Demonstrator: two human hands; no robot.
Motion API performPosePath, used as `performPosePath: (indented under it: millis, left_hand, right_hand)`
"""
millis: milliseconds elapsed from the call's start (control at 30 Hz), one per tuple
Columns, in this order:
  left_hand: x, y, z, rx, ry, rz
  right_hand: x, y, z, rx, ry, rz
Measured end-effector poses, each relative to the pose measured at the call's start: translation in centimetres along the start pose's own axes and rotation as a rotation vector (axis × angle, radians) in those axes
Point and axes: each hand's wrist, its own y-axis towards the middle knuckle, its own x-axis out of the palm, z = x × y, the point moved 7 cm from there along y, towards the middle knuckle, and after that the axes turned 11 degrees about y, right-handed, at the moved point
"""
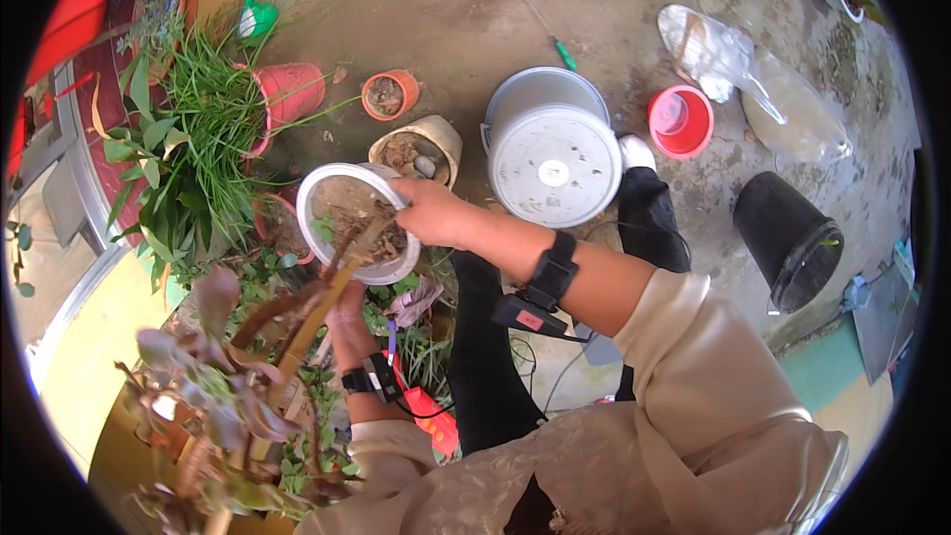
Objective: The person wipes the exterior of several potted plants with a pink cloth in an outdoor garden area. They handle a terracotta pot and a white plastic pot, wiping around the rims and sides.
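A round white plant pot (315, 189) with soil and dry leaf litter in it is tilted, its mouth towards me. My right hand (431, 212) grips its right rim. My left hand (349, 300) is at the pot's near lower side, its fingers partly hidden behind the pot and stems. Thick woody stems (327, 306) lean out over the near rim towards the lower left. They lead to a leggy succulent (223, 386) with purplish-green leaves. Beneath and beyond the pot stands a beige planter (449, 135) holding dry leaves and stones.
A grey bucket with a lid (553, 163) stands ahead, near my foot. To the right are a red pot (680, 122), a black bucket (780, 245) and clear plastic bags (795, 108). At left are a pink pot (293, 93) with grassy leaves and a small orange pot (401, 89).
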Motion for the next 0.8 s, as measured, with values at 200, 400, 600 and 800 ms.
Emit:
performPosePath:
  millis: [200,400,600,800]
  left_hand:
    - [5.2,-5.7,-8.2,0.004,0.501,-0.329]
    - [6.3,-6.1,-16.9,-0.175,-0.062,-0.171]
    - [3.2,-3.8,-19.6,-0.33,0.729,-0.376]
    - [3.3,-5.2,-21.8,-0.412,0.285,-0.042]
  right_hand:
    - [-9.0,-9.7,-0.4,0.113,0.047,0.105]
    - [-17.2,-14.8,0.0,0.157,0.076,0.18]
    - [-21.4,-15.9,3.0,0.191,0.123,0.238]
    - [-22.4,-14.5,7.2,0.298,0.214,0.27]
